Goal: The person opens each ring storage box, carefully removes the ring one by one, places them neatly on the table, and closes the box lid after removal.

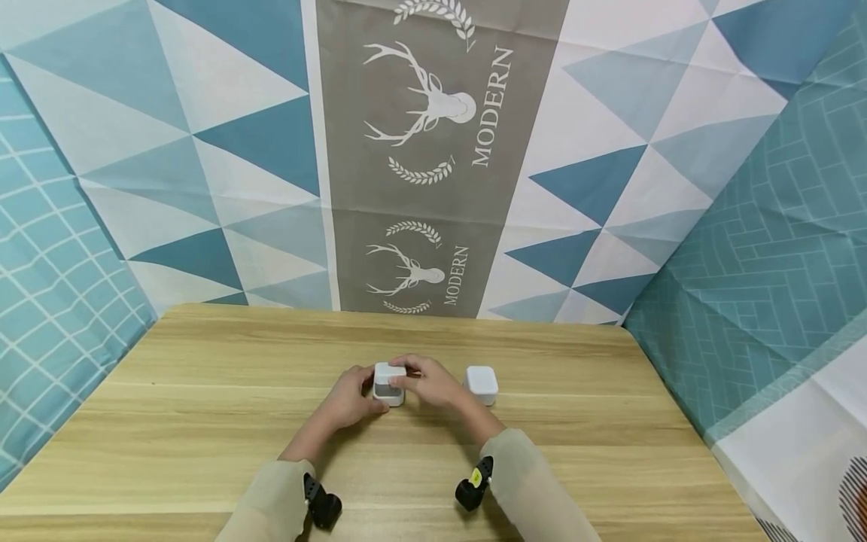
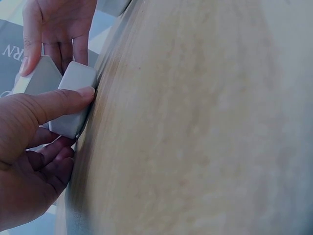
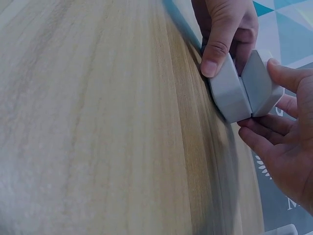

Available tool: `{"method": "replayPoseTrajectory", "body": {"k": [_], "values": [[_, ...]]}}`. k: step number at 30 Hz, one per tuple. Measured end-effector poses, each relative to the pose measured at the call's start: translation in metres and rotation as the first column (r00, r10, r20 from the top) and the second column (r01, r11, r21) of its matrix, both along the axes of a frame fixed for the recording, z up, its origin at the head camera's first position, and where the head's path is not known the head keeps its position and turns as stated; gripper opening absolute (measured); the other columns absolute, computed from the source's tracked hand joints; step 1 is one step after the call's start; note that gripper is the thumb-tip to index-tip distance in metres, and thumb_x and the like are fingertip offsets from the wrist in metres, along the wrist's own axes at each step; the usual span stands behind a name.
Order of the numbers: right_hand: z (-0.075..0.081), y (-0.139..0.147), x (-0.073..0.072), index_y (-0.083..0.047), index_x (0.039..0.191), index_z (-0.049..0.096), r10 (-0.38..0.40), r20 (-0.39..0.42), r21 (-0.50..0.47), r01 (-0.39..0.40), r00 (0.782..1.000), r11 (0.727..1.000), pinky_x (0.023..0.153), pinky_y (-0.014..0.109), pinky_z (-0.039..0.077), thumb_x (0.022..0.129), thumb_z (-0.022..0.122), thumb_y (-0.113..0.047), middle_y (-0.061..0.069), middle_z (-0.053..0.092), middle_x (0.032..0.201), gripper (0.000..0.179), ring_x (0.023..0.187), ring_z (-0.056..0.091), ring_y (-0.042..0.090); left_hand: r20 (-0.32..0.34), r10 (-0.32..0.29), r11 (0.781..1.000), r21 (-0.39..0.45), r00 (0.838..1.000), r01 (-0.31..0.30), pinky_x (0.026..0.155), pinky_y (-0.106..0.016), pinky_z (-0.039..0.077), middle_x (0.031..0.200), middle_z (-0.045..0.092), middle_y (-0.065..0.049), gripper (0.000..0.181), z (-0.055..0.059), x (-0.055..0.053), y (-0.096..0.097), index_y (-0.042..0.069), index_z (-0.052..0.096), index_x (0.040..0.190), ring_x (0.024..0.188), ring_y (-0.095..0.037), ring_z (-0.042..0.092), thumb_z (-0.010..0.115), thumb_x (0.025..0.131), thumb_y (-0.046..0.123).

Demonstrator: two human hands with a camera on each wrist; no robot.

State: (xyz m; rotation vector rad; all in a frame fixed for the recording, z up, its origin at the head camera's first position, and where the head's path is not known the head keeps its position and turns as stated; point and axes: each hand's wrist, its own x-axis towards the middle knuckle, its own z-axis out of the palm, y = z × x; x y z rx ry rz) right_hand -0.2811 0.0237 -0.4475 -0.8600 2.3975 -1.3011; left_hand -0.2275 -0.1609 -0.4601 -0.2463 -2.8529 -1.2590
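A small white hinged box, like a ring box (image 1: 386,371), stands on the table with its lid partly raised. My left hand (image 1: 348,397) grips the base from the left; its thumb presses the front wall of the base (image 3: 229,95) in the right wrist view. From the right, my right hand (image 1: 435,384) pinches the tilted lid (image 3: 260,87), thumb in front and fingers behind. What lies inside the box is hidden. Just right of the right hand sits a second white box (image 1: 481,382), lid down, untouched.
The wood-grain table (image 1: 169,421) reaches back to a patterned cloth wall (image 1: 433,188) with deer heads. Tiled-pattern cloth (image 1: 54,286) hangs at the left and teal cloth (image 1: 765,286) at the right. Each wrist carries a small black camera (image 1: 325,510).
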Motion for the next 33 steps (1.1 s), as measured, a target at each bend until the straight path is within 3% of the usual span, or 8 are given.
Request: {"method": "replayPoseTrajectory", "body": {"k": [33], "values": [[-0.0004, 0.0001, -0.002, -0.009, 0.123, 0.059, -0.003, -0.004, -0.008, 0.003, 1.0, 1.0, 0.097, 0.036, 0.045, 0.092, 0.059, -0.027, 0.008, 0.062, 0.122, 0.036, 0.113, 0.058, 0.022, -0.006, 0.0, 1.0, 0.002, 1.0, 0.0, 0.094, -0.046, 0.044, 0.104, 0.059, -0.012, 0.067, -0.001, -0.0011, 0.0, -0.003, 0.053, 0.128, 0.1, -0.024, 0.054, 0.081, 0.07, 0.015]]}}
